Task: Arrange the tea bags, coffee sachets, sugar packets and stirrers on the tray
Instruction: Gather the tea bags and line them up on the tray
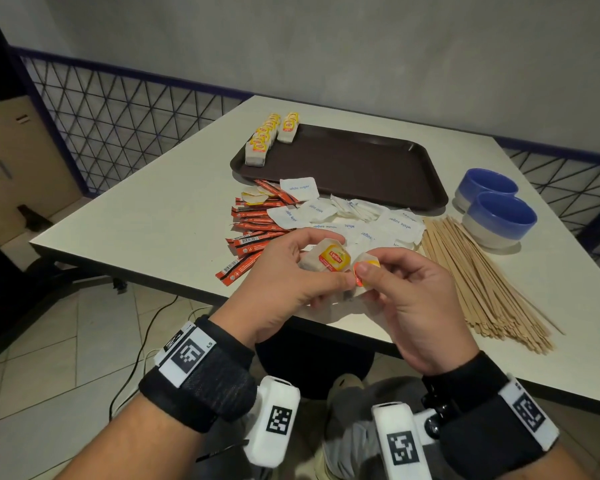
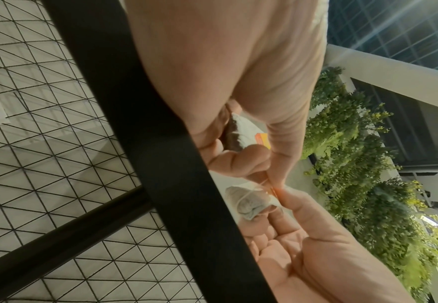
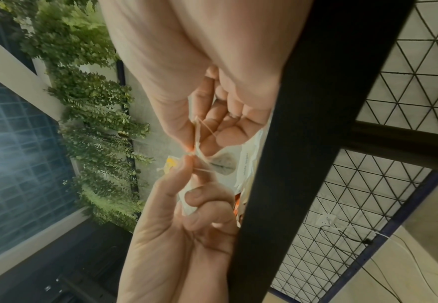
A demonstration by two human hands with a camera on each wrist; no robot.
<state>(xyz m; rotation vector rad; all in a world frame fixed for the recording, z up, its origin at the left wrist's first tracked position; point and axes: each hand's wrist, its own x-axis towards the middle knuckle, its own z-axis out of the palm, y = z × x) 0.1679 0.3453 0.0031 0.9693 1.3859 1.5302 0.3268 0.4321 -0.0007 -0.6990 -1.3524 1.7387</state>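
**Inspector:** Report the hands.

**Operator:** I see both raised over the table's [image 1: 146,216] near edge, close together. My left hand [image 1: 284,285] has its fingers curled round a tea bag [image 1: 328,259], yellow Lipton tag facing up. My right hand [image 1: 413,299] pinches a second tea bag's tag [image 1: 367,268] between thumb and forefinger. From the right wrist view a thin string [image 3: 200,131] runs between the two hands, and a bag [image 3: 223,165] hangs below it. I cannot tell whether the strings are tangled.

**Inspector:** The tray?

**Operator:** The brown tray [image 1: 361,168] lies at the far middle of the table. Two rows of tea bags [image 1: 262,140] stand at its far-left corner. The rest of it I see bare.

**Inspector:** Remaining stock?

**Operator:** All on the table, between the tray and my hands. Red coffee sachets [image 1: 253,230] lie scattered on the left; white sugar packets [image 1: 354,216] are heaped in the middle, touching the sachets. A few loose tea bags [image 1: 253,197] lie on the sachets near the tray's edge. Wooden stirrers [image 1: 478,271] fan out on the right, just beside the sugar.

**Inspector:** Anything else?

**Operator:** Two blue bowls [image 1: 492,206] touching each other, right of the tray, beyond the stirrers.
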